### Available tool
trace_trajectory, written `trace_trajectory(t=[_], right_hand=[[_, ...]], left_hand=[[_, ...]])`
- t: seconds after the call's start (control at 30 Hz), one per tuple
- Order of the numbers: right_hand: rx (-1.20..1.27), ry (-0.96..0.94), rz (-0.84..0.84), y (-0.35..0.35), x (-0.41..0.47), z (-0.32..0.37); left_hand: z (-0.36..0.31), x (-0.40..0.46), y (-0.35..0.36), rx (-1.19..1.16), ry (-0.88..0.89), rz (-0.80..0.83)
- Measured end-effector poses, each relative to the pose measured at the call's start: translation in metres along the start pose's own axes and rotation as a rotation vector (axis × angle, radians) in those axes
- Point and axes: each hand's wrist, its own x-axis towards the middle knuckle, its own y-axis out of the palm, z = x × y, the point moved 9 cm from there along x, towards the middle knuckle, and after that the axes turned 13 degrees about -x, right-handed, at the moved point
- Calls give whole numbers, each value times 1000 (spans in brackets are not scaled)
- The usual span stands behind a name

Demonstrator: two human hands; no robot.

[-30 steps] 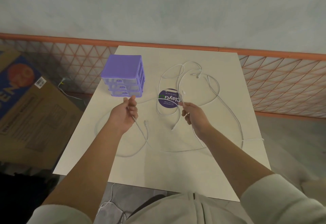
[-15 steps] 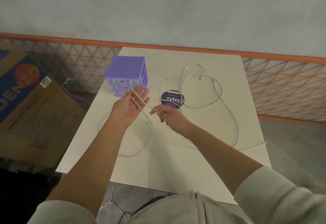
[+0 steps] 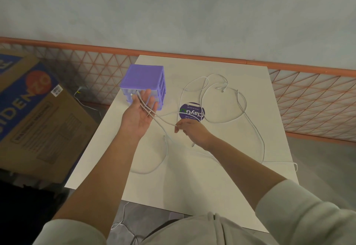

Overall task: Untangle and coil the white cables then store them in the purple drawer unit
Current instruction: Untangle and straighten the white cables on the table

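White desk (image 3: 192, 187) fills frame centre. Purple drawer unit (image 3: 143, 81) upper left. White cables (image 3: 240, 109) sprawl centre-right. Left hand (image 3: 138, 115) palm-up, fingers straight, strands draped across. Right hand (image 3: 192, 132) pinches strand.

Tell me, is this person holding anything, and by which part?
Yes, the white cables. Their end stretches lie across the flat, palm-up left hand. The right hand pinches a strand mid-length at its fingertips. The purple drawer unit is not held.
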Motion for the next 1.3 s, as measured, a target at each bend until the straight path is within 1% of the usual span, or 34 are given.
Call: trace_trajectory(t=[0.17,0.23,0.37,0.43,0.47,0.53,0.6,0.63,0.67,0.7,0.73,0.77,0.8,0.87,0.93,1.0,1.03,1.1,1.13,1.17,1.23,1.27,1.3], right_hand=[[-15,-19,-12,-5,-5,-1],[-46,3,-12,-5,-7,-10],[-285,128,8,-7,-9,-63],[-398,195,-34,-19,-8,-87],[-424,208,-81,-28,-8,-89],[-418,164,-227,-50,-11,-76],[-347,42,-435,-76,-19,-50],[-373,-36,-556,-90,-25,-37],[-462,-119,-672,-100,-31,-24],[-604,-179,-765,-106,-37,-14],[-758,-198,-810,-108,-40,-11],[-892,-186,-794,-105,-38,-14],[-983,-167,-726,-99,-35,-20],[-1048,-119,-523,-80,-29,-44],[-1022,-45,-307,-57,-27,-75],[-943,27,-130,-38,-31,-102],[-907,43,-73,-31,-33,-110],[-848,54,-26,-25,-36,-116],[-792,80,-9,-25,-37,-117],[-663,137,4,-26,-38,-122],[-281,247,3,-29,-43,-128],[-126,275,-21,-33,-46,-130],[-21,278,-41,-38,-47,-130]], left_hand=[[-9,4,-2,-25,39,13],[-15,8,-3,-79,46,29],[-31,16,-13,-227,51,13],[-35,17,-21,-257,56,-12],[-36,16,-25,-254,66,-35],[-34,15,-33,-238,90,-87],[-31,14,-40,-238,112,-146],[-31,14,-43,-241,122,-173],[-32,15,-46,-242,135,-192],[-34,15,-49,-240,147,-206],[-35,15,-51,-243,154,-214],[-36,16,-53,-254,158,-219],[-36,16,-54,-270,159,-220],[-35,17,-55,-299,162,-224],[-33,17,-56,-332,164,-233],[-34,17,-58,-369,171,-243],[-34,17,-60,-382,177,-249],[-36,17,-64,-408,190,-257],[-37,17,-67,-419,195,-261],[-39,18,-71,-421,202,-267],[-45,20,-80,-369,215,-289],[-47,21,-85,-309,214,-312],[-49,22,-91,-238,207,-340]])
